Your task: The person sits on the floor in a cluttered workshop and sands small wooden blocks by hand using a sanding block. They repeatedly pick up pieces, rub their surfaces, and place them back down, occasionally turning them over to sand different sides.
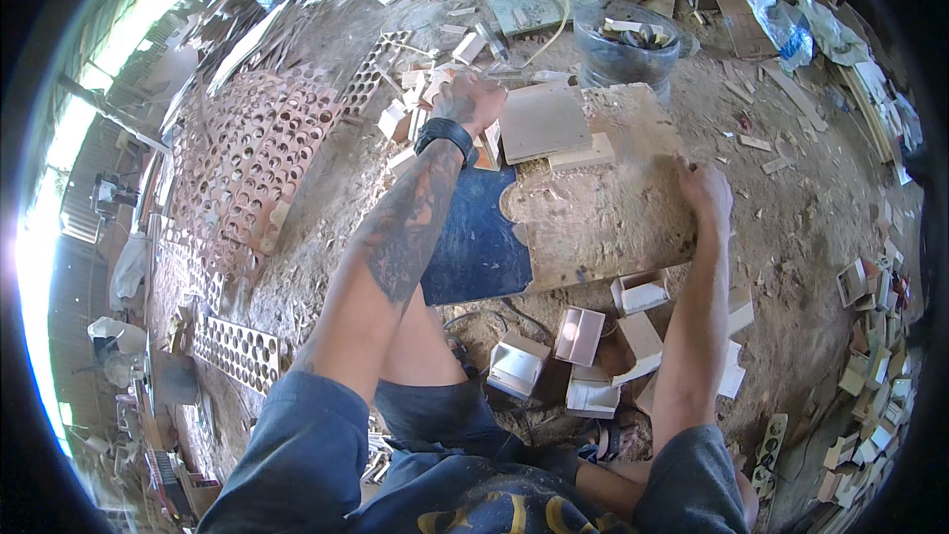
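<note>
My left hand (pixel 473 102) reaches to the far side of the work surface, over a heap of small wood pieces (pixel 395 121). Its fingers are bent down, and what they hold is hidden. Just right of it, a flat pale square panel (pixel 544 123) lies on a wooden block (pixel 585 152). Both rest on a worn wooden board (pixel 613 222) strewn with sawdust. My right hand (pixel 706 190) is at the board's right edge, with its fingers curled over that edge. A dark blue panel (pixel 477 242) forms the left part of the surface, below my left forearm.
Several small open wooden boxes (pixel 583 336) lie near my legs, and more are piled at the far right (pixel 875 386). Sheets with round holes (pixel 252 153) cover the ground on the left. A plastic-wrapped bucket (pixel 625 51) stands beyond the board, among scrap wood.
</note>
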Action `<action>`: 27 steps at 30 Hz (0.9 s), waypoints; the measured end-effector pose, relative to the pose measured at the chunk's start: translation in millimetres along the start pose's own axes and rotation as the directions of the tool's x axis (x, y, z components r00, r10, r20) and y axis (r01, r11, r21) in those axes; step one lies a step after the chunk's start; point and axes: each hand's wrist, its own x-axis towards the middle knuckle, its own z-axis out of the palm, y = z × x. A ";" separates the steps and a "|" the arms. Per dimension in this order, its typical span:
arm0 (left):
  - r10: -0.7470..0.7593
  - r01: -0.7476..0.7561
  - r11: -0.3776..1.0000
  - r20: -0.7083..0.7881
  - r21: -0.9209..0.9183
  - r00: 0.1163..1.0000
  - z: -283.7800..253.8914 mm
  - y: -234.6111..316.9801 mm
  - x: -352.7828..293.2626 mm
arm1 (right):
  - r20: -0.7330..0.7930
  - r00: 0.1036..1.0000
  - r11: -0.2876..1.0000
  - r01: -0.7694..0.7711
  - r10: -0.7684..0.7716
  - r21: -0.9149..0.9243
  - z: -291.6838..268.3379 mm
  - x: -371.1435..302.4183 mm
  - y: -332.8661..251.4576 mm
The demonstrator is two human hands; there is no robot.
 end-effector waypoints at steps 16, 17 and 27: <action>-0.076 0.077 0.996 0.015 -0.050 0.997 15.2 -7.9 36.5 | -0.088 0.993 0.996 0.081 -0.084 -0.039 3.5 -13.3 7.1; -0.042 0.039 0.995 -0.034 -0.088 0.999 20.4 -10.7 43.3 | -0.092 0.993 0.997 0.073 -0.074 -0.017 2.5 -14.3 6.0; 0.044 -0.216 0.889 -0.394 -0.405 0.918 -28.3 -50.7 37.6 | -0.087 0.996 0.999 -0.003 0.006 0.038 -16.7 -17.7 -14.3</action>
